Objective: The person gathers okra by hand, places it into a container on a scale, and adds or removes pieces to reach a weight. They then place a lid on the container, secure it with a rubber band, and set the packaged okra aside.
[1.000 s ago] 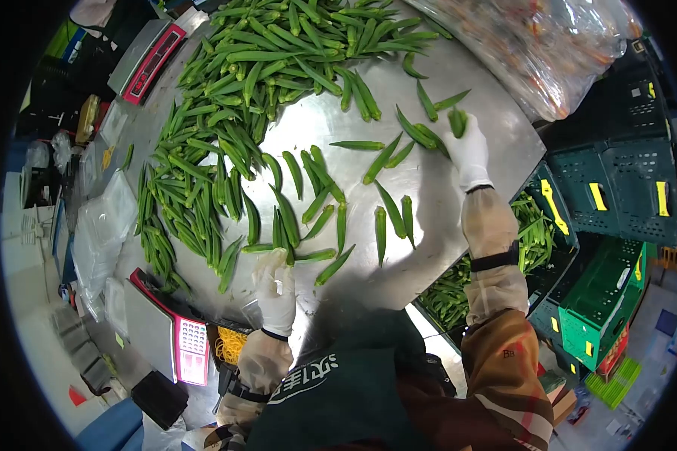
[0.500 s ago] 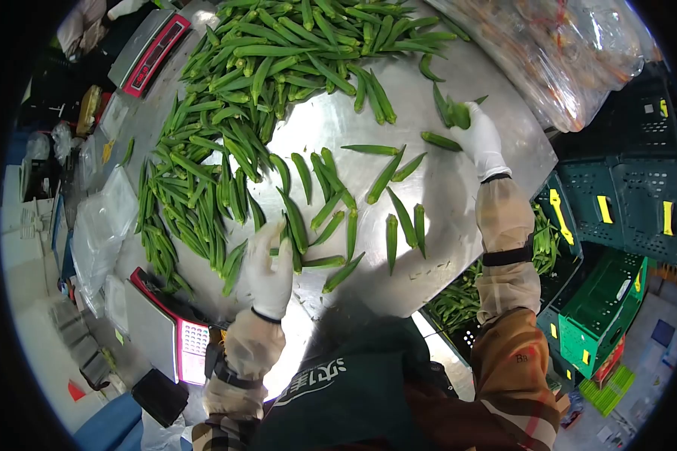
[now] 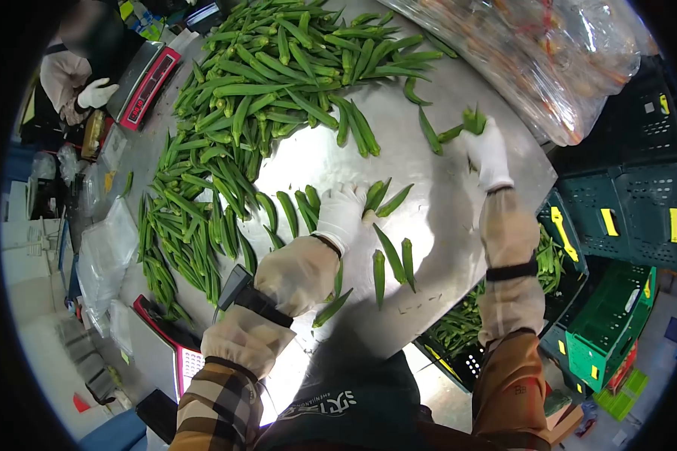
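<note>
Left hand (image 3: 341, 212) presses palm-down on loose okra (image 3: 384, 197); right hand (image 3: 487, 150) (arm outstretched) clutches okra pods (image 3: 474, 120).

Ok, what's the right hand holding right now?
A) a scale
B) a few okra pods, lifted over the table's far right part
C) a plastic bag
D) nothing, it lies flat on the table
B: the right hand is closed on a small bunch of okra pods whose tips stick up above its fingers, while the left hand rests on loose pods at the middle of the table.
</note>
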A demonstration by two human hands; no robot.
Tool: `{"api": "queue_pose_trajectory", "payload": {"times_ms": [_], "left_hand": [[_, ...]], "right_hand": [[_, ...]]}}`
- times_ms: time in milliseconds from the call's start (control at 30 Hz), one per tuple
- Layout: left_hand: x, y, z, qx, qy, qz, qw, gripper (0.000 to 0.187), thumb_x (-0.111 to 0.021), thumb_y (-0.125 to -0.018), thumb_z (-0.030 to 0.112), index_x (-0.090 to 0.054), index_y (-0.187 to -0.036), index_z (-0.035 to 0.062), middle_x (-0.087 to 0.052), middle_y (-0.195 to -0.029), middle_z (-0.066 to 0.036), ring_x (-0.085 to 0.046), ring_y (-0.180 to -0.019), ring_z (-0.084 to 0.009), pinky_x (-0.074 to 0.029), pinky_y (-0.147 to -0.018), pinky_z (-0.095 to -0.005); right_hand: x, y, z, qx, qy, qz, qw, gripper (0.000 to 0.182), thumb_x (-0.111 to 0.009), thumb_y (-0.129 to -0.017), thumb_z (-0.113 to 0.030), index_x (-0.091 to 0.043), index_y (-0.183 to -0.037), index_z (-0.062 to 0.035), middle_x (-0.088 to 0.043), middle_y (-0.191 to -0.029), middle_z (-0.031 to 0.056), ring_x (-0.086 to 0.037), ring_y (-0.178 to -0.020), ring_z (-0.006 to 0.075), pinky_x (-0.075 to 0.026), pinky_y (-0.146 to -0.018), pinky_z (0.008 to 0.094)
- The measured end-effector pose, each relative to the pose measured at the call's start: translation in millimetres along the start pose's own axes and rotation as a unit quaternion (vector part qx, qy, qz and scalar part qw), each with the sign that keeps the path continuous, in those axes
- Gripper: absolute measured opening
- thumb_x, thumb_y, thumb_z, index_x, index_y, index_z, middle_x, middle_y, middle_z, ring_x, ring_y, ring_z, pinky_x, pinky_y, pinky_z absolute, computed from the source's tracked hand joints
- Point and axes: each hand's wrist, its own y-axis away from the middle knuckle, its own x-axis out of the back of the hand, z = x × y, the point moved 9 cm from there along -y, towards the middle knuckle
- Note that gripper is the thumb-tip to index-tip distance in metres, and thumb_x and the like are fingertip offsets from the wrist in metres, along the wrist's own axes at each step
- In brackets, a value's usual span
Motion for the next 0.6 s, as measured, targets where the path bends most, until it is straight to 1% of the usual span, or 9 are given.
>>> {"api": "queue_pose_trajectory", "payload": {"times_ms": [33,133,167,300,400,433,467,533,600], "left_hand": [[-2,-1,1,-0.003,-0.015,-0.001,1.0,0.061,-0.068,-0.078,0.023,-0.047,-0.132,0.0051,-0.055,-0.113,-0.016,-0.052,-0.108,-0.0337,-0.044,-0.092,-0.0477],[-11,-2,0,0.009,0.03,-0.044,0.999,0.059,-0.068,-0.076,0.019,-0.047,-0.13,0.0053,-0.055,-0.112,-0.017,-0.056,-0.101,-0.0353,-0.049,-0.086,-0.0458],[-11,0,1,-0.005,0.031,-0.026,0.999,0.054,-0.067,-0.076,0.015,-0.048,-0.125,0.0058,-0.054,-0.112,-0.018,-0.057,-0.098,-0.0366,-0.051,-0.084,-0.046],[-21,2,0,0.005,-0.023,-0.076,0.997,0.045,-0.067,-0.079,0.014,-0.049,-0.12,0.0061,-0.056,-0.113,-0.021,-0.06,-0.099,-0.0386,-0.052,-0.081,-0.0467],[2,-6,-21,0.064,0.144,-0.033,0.987,0.04,-0.067,-0.081,0.016,-0.051,-0.116,0.0036,-0.061,-0.104,-0.023,-0.063,-0.094,-0.0407,-0.051,-0.08,-0.0444],[26,-11,-26,0.106,0.229,0.006,0.968,0.034,-0.063,-0.082,0.015,-0.05,-0.11,0.0007,-0.06,-0.105,-0.029,-0.062,-0.098,-0.0416,-0.049,-0.085,-0.0463],[38,-23,-40,0.148,0.29,0.046,0.945,0.035,-0.065,-0.082,0.016,-0.05,-0.109,0.0018,-0.063,-0.103,-0.028,-0.063,-0.098,-0.0421,-0.05,-0.084,-0.0447],[64,-48,-56,0.203,0.319,0.133,0.916,0.037,-0.067,-0.081,0.018,-0.049,-0.11,0.0014,-0.065,-0.098,-0.026,-0.064,-0.095,-0.0421,-0.05,-0.082,-0.0451],[65,-75,-56,0.194,0.319,0.197,0.906,0.041,-0.069,-0.081,0.018,-0.048,-0.111,0.0009,-0.067,-0.092,-0.024,-0.064,-0.091,-0.042,-0.051,-0.08,-0.0451]], "right_hand": [[6,-12,-7,-0.018,0.056,0.014,0.998,0.045,-0.072,-0.076,-0.025,-0.058,-0.112,-0.0006,-0.066,-0.108,0.0215,-0.064,-0.103,0.037,-0.051,-0.086,0.042],[-5,-23,-12,-0.063,0.173,0.031,0.982,0.041,-0.073,-0.076,-0.021,-0.058,-0.109,-0.0017,-0.066,-0.108,0.0216,-0.063,-0.103,0.0378,-0.052,-0.086,0.0437],[-11,-26,-12,-0.076,0.205,0.031,0.975,0.04,-0.073,-0.076,-0.02,-0.058,-0.109,-0.0021,-0.066,-0.108,0.0215,-0.063,-0.102,0.038,-0.052,-0.086,0.0443],[-20,-44,-8,-0.043,0.253,0.013,0.966,0.048,-0.074,-0.074,-0.02,-0.056,-0.114,-0.0029,-0.066,-0.109,0.0211,-0.063,-0.103,0.0375,-0.052,-0.087,0.0438],[-14,-49,-14,-0.009,0.209,-0.035,0.977,0.057,-0.075,-0.07,-0.017,-0.053,-0.121,-0.0038,-0.065,-0.112,0.0201,-0.063,-0.104,0.0368,-0.051,-0.088,0.0415],[-13,-41,-25,0.014,0.183,-0.036,0.982,0.058,-0.075,-0.07,-0.016,-0.052,-0.122,-0.0041,-0.066,-0.111,0.0202,-0.063,-0.104,0.0368,-0.051,-0.088,0.0411],[-16,-32,-37,0.038,0.156,-0.041,0.986,0.058,-0.074,-0.07,-0.016,-0.052,-0.122,-0.0044,-0.066,-0.11,0.0204,-0.063,-0.103,0.0368,-0.051,-0.088,0.0408],[-32,-14,-53,0.056,0.141,-0.049,0.987,0.061,-0.075,-0.068,-0.018,-0.052,-0.123,-0.0057,-0.067,-0.107,0.0196,-0.063,-0.102,0.0367,-0.051,-0.088,0.0408],[-55,-2,-59,0.072,0.164,-0.087,0.98,0.062,-0.076,-0.068,-0.019,-0.052,-0.124,-0.0064,-0.066,-0.108,0.0187,-0.063,-0.103,0.0365,-0.051,-0.088,0.0414]]}}
